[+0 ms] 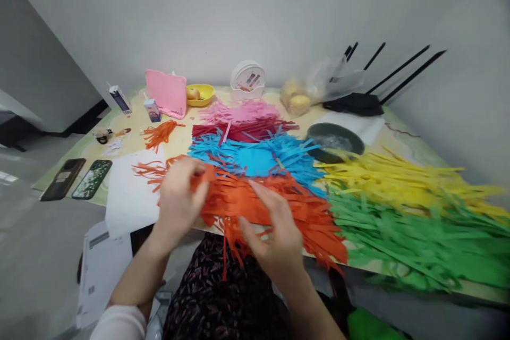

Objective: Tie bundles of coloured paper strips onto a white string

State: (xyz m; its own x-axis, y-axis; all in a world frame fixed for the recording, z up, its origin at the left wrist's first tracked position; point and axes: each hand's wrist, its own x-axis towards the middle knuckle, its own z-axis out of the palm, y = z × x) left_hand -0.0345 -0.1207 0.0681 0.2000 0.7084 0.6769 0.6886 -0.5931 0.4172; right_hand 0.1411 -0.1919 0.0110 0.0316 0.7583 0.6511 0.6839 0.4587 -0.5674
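1. Pinching orange paper strips [287, 204] at the near edge of the table [181, 141] with left hand [179, 199], fingers clenched on them.
2. Resting right hand [274, 236] on the same strips, fingers loose.
3. Facing blue strips [255, 159], then pink strips [243, 112] farther back.

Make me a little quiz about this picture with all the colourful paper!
1. True or false: the left hand and the right hand both touch the orange paper.
2. Which paper lies just behind the green paper? A pink, B yellow, C red.
3. How many phones lie on the left?
Key: 1 true; 2 B; 3 two.
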